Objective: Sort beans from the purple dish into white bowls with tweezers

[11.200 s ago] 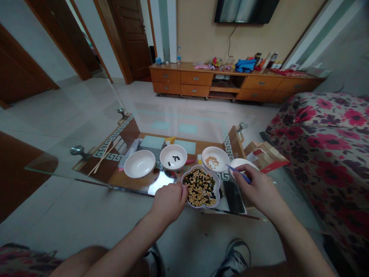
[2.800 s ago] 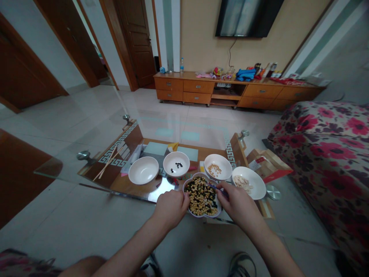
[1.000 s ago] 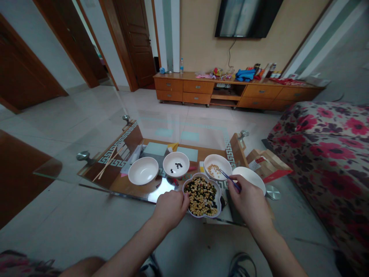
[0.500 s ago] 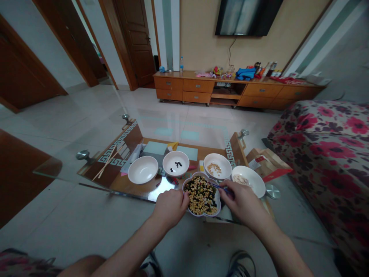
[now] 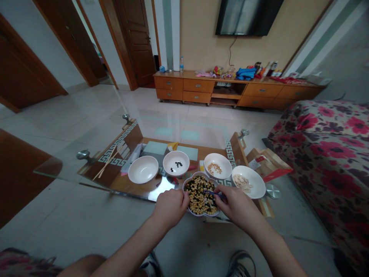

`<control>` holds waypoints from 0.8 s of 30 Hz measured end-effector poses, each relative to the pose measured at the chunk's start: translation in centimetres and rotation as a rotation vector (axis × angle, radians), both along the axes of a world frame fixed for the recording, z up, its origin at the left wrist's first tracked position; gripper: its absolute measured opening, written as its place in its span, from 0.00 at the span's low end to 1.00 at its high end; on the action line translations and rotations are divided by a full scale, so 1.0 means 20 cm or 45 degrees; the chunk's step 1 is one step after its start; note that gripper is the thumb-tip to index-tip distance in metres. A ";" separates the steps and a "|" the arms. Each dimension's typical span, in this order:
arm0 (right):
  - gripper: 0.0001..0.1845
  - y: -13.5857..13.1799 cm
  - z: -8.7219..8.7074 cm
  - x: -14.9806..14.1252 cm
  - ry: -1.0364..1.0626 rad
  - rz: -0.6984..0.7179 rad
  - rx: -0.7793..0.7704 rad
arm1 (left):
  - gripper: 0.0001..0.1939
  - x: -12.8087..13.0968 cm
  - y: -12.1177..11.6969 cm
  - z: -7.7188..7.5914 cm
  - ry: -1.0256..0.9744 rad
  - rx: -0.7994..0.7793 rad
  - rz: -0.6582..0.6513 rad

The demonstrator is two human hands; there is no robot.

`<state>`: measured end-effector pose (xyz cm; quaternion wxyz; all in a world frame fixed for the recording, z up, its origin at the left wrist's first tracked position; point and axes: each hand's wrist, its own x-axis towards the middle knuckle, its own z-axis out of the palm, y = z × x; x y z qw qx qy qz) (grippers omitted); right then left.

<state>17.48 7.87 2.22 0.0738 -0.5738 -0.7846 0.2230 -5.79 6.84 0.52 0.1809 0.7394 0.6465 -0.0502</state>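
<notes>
My left hand point(image 5: 172, 207) is closed on the left rim of a scalloped bowl point(image 5: 186, 178) full of mixed yellow and black beans point(image 5: 200, 194). In my right hand point(image 5: 235, 204) are thin bluish-purple tweezers point(image 5: 216, 193), their tips down among the beans near the middle of the bowl. Behind it stand a white bowl with a few black beans point(image 5: 176, 164) and a white bowl with yellow beans point(image 5: 215, 168). To the right, a white bowl holds pale flat pieces point(image 5: 242, 183). A white bowl with nothing in it point(image 5: 143, 169) is at the left.
All the bowls stand on a glass table point(image 5: 72, 169) with a wooden shelf under it. Chopsticks point(image 5: 108, 161) lie at the left. A paper bag point(image 5: 266, 163) is at the right, beside a flower-patterned sofa point(image 5: 325, 138). A low cabinet point(image 5: 198, 86) lines the far wall.
My right hand has shifted slightly left and down, bringing the tweezers' tips further into the beans. More of the bowl with pale pieces shows now. The left hand stays put.
</notes>
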 end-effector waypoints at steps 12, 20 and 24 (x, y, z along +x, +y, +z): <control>0.14 0.01 0.00 0.01 -0.014 0.004 -0.012 | 0.32 0.00 0.01 0.00 0.000 -0.023 0.006; 0.12 0.00 0.03 0.02 -0.040 -0.031 -0.014 | 0.33 0.00 0.00 0.01 -0.018 -0.026 -0.002; 0.12 0.01 0.02 0.02 -0.042 -0.016 -0.006 | 0.32 0.00 0.00 0.00 -0.014 -0.024 0.004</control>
